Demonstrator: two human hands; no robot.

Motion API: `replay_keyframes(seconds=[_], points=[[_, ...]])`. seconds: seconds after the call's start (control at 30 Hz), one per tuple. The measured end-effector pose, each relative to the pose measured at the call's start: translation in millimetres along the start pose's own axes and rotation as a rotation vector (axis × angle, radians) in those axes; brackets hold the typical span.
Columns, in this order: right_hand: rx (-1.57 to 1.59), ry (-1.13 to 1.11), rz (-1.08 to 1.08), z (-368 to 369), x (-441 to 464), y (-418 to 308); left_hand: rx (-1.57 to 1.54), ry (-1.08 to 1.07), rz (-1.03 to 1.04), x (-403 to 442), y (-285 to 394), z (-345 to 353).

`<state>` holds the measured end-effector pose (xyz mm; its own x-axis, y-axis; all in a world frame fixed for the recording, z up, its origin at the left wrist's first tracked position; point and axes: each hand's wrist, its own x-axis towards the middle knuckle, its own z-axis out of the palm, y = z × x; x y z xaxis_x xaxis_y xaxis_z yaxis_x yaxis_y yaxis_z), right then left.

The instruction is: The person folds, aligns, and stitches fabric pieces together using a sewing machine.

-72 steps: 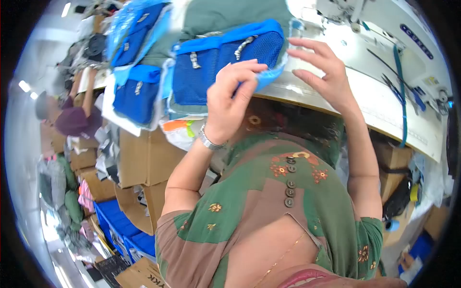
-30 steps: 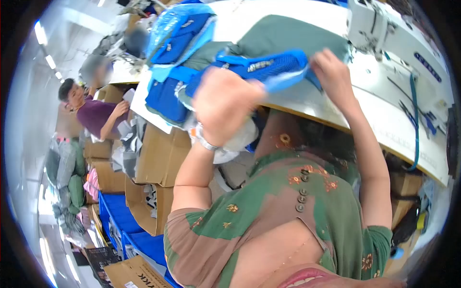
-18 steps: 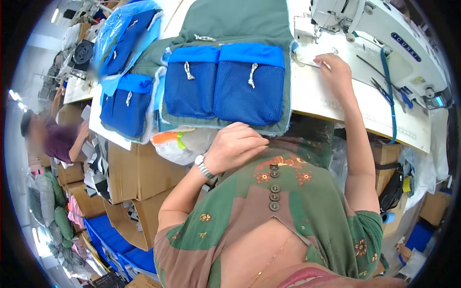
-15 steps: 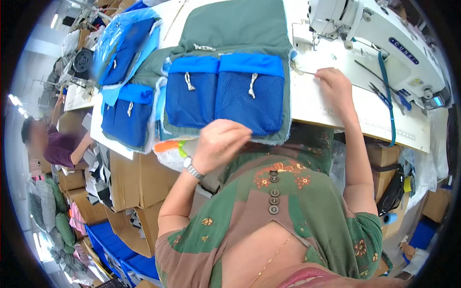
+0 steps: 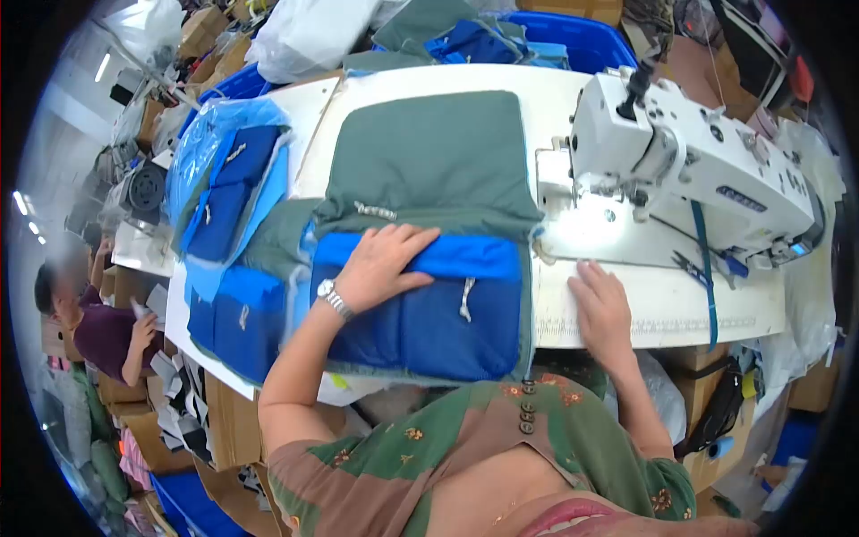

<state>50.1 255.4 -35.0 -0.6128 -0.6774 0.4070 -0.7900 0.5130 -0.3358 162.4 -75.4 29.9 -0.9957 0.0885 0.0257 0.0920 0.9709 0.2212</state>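
Green rectangular fabric panel [image 5: 429, 148] left of white metal sewing machine [image 5: 693, 170]: blue mesh pockets [image 5: 470, 336] seemingly attached, remainder unclear.
Panel is covered partly by left hand [image 5: 380, 268], fingers spread; right hand [image 5: 604, 309] is rested apart, fingers nearly together.

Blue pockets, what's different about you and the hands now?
The pockets, lifted and bent earlier, now lie flat. The left hand let go of their lower edge and moved up on top of them. The right hand came away from the cloth's edge to rest on the table. The machine stayed put.
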Motion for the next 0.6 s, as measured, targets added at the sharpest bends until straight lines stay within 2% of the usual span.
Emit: replay_keyframes(seconds=[0.07, 0.17, 0.23, 0.3, 0.37, 0.43, 0.5, 0.57, 0.6], points=[[0.029, -0.013, 0.016, -2.1, 4.8, 2.6, -0.199, -0.249, 0.019, 18.2, -9.0, -11.6], [0.081, -0.018, 0.037, -2.3, 2.5, 4.4, -0.198, -0.105, 0.072, 55.9, -32.5, -40.8], [0.112, -0.018, 0.034, -1.9, 2.4, 5.7, 0.053, 0.397, 0.092, 99.9, -56.7, -68.1], [0.119, -0.017, 0.042, -3.6, 3.7, 5.5, 0.358, 0.717, -0.093, 155.3, -51.1, -118.9], [0.128, -0.016, 0.052, -3.3, 1.3, 2.5, 0.216, 1.042, 0.142, 193.3, -42.2, -134.8], [0.134, -0.005, 0.052, -1.5, 0.1, 4.8, -0.004, 0.904, 0.325, 221.8, -29.2, -98.3], [0.123, -0.001, 0.037, -2.0, -0.9, 5.5, 0.096, 0.446, 0.206, 219.7, -13.3, -22.3], [0.121, -0.003, 0.041, -0.9, -0.6, 6.0, 0.341, 0.224, 0.155, 191.3, -1.0, 51.9], [0.126, -0.007, 0.03, -0.6, -0.1, 6.6, 0.218, 0.177, 0.099, 177.4, 0.9, 73.9]])
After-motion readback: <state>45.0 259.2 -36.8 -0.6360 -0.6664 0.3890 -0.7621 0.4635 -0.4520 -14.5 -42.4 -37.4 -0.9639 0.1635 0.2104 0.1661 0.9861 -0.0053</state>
